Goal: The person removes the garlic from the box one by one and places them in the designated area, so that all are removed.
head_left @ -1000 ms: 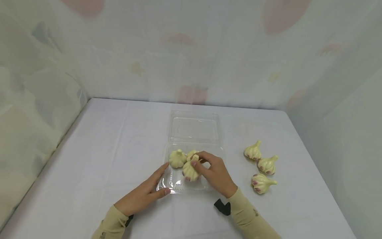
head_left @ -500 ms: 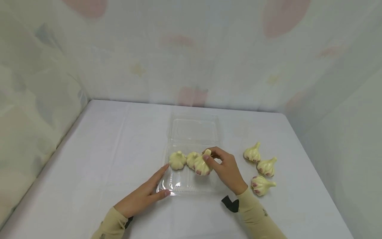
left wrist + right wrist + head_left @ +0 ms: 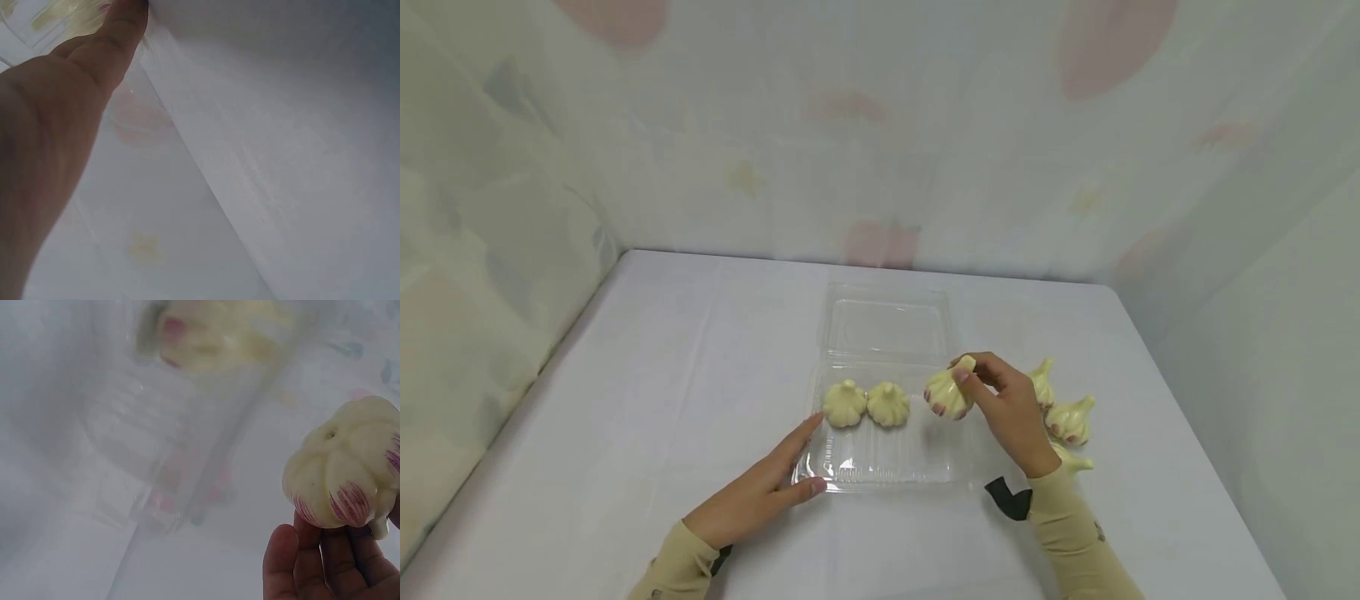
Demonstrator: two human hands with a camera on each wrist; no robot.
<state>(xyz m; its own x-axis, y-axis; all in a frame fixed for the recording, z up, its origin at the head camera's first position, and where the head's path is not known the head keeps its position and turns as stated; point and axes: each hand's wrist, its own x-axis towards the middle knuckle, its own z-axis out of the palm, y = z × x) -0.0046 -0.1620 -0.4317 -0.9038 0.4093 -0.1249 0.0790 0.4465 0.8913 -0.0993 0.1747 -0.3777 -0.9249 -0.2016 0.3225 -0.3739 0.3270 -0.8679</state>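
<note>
A clear plastic clamshell box (image 3: 887, 467) lies with its lid folded back on the white table. Two garlic bulbs (image 3: 845, 406) sit side by side in its base, at the back left. My right hand (image 3: 1013, 417) pinches another garlic bulb (image 3: 947, 396) above the right part of the base. In the right wrist view, purple streaks mark this held garlic bulb (image 3: 340, 469), and the fingers are around its stem end. My left hand (image 3: 760, 492) rests with extended fingers against the left side of the box, its thumb at the front corner.
Several garlic bulbs are about: three loose ones, among them a middle bulb (image 3: 1071, 419), lie right of the box, partly behind my right hand. The lid (image 3: 889, 329) lies toward the back. A patterned curtain (image 3: 880, 142) surrounds the table (image 3: 662, 375).
My right hand has carried the held garlic bulb to the right, away from the two bulbs in the box, which now show fully. The left hand stays in place.
</note>
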